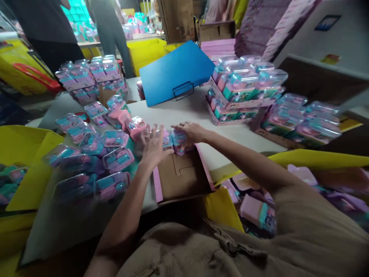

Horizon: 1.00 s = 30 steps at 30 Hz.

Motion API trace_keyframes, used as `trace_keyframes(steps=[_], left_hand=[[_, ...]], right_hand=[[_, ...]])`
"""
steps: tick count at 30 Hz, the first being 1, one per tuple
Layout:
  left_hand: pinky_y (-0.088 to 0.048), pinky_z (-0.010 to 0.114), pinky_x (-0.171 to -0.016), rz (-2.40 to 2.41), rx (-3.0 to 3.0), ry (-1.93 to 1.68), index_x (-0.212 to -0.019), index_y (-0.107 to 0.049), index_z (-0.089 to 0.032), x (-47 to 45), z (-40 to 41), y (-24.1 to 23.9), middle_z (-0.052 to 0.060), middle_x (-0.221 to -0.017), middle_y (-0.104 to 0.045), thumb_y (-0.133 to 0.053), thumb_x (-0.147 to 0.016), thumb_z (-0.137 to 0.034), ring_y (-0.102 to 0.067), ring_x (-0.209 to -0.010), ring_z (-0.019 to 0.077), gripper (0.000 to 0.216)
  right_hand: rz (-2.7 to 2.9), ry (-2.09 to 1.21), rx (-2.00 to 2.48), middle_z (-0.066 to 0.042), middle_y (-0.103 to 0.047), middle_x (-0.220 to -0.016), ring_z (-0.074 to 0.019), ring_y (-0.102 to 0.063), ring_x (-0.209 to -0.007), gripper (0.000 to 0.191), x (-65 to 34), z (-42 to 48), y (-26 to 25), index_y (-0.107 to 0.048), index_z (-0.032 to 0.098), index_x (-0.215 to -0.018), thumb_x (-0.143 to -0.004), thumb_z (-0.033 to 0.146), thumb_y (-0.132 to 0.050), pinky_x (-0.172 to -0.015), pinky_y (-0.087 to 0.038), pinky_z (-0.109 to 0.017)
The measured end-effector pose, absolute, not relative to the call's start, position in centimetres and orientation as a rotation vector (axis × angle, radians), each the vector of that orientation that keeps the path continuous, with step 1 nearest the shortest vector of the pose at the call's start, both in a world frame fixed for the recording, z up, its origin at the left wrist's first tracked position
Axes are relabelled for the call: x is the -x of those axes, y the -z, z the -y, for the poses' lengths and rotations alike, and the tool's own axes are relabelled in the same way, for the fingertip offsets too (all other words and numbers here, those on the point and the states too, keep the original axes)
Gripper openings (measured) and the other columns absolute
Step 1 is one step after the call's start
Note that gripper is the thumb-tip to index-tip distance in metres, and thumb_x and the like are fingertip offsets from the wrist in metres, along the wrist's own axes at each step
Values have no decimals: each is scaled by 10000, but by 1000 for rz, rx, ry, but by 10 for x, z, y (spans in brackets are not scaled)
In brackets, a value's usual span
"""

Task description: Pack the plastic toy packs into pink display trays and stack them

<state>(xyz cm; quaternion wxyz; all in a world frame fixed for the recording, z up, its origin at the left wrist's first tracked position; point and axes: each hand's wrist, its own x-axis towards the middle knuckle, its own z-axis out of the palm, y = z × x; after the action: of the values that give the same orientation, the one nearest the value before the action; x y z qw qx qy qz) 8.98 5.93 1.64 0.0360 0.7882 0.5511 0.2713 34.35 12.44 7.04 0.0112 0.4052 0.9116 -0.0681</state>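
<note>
In front of me lies a shallow cardboard tray [187, 181] with pink sides and a bare brown bottom at its near end. Two small clear-lidded plastic boxes with teal and pink contents sit side by side at its far end; the right-hand box [179, 141] shows best. My right hand [190, 132] reaches over that box, fingers curved down onto it. On the tray's left side my left hand [155, 148] has its fingers spread, slightly blurred, beside the other box [166, 139]. Several similar boxes [118, 158] lie loose left of the tray.
Filled display trays stand stacked at the right [242, 86] and back left [89, 75] of the white table [242, 142]. A blue board [178, 73] leans at the back. Yellow bins [29, 169] flank the table. People [106, 30] stand beyond it.
</note>
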Motion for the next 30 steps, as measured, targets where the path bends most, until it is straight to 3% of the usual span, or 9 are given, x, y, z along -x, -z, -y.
trace_keyframes(steps=[2, 4, 9, 15, 19, 21, 24, 28, 30], left_hand=[[-218, 696, -1260, -1632, -2574, -529, -1581, -477, -168, -101, -81, -32, 259, -1528, -535, -955, -710, -340, -434, -1467, 518, 1008], [-344, 611, -1215, -1519, -2673, -341, -1539, -536, -197, -105, -100, -39, 225, -1443, -597, -959, -721, -373, -540, -1371, 475, 938], [-417, 479, -1164, -1272, -2768, -231, -1447, -610, -185, -103, -118, -40, 169, -1304, -651, -957, -727, -397, -572, -1337, 426, 826], [-409, 507, -1160, -1331, -2828, -155, -1548, -501, -152, -109, -114, -47, 227, -1371, -634, -990, -655, -366, -580, -1318, 452, 1040], [-339, 581, -1231, -1386, -2823, -347, -1617, -391, -133, -98, -95, -44, 271, -1509, -562, -967, -670, -430, -498, -1436, 469, 1148], [-282, 628, -1264, -1510, -2714, -612, -1660, -285, -103, -88, -84, -35, 317, -1618, -437, -937, -704, -509, -389, -1531, 486, 1227], [-254, 676, -1270, -1589, -2526, -793, -1677, -212, -62, -76, -77, -20, 361, -1668, -338, -907, -745, -517, -303, -1583, 500, 1248], [-234, 688, -1280, -1493, -2522, -640, -1591, -411, -68, -79, -86, -17, 337, -1646, -404, -908, -720, -323, -298, -1591, 499, 1035], [-227, 695, -1283, -1478, -2530, -600, -1534, -485, -94, -81, -89, -21, 314, -1641, -429, -894, -676, -248, -300, -1595, 491, 963]], right_hand=[[-2901, 182, -1267, -221, -638, -1419, -390, -622, -1286, 1057, -351, -122, -60, -456, 174, -1611, -758, 618, -893, -1065, -476, -464], [-2959, 206, -1278, -208, -638, -1424, -365, -633, -1281, 1014, -359, -122, -53, -464, 176, -1604, -782, 598, -880, -1040, -491, -424], [-2991, 258, -1281, -209, -616, -1473, -367, -624, -1326, 1058, -370, -126, -51, -448, 196, -1615, -750, 598, -905, -1066, -490, -425], [-2969, 290, -1304, -244, -593, -1490, -413, -587, -1381, 1163, -352, -128, -52, -449, 182, -1621, -662, 597, -960, -1137, -464, -500], [-3104, 647, -1462, -270, -561, -1520, -355, -629, -1330, 1171, -377, -126, -51, -341, 127, -1680, -750, 545, -917, -1123, -499, -478], [-3168, 852, -1629, -261, -525, -1566, -322, -633, -1325, 1108, -399, -125, -47, -289, 144, -1705, -827, 507, -859, -1107, -522, -465], [-3238, 985, -1603, -193, -496, -1629, -292, -541, -1444, 936, -417, -123, -38, -345, 212, -1696, -910, 467, -783, -1191, -458, -463], [-3197, 1050, -1485, -165, -462, -1671, -230, -435, -1550, 561, -395, -120, -28, -537, 178, -1591, -1067, 379, -551, -1280, -332, -407], [-3184, 1062, -1522, -183, -406, -1706, -228, -407, -1575, 513, -382, -117, -27, -587, 150, -1549, -1088, 353, -487, -1285, -321, -401]])
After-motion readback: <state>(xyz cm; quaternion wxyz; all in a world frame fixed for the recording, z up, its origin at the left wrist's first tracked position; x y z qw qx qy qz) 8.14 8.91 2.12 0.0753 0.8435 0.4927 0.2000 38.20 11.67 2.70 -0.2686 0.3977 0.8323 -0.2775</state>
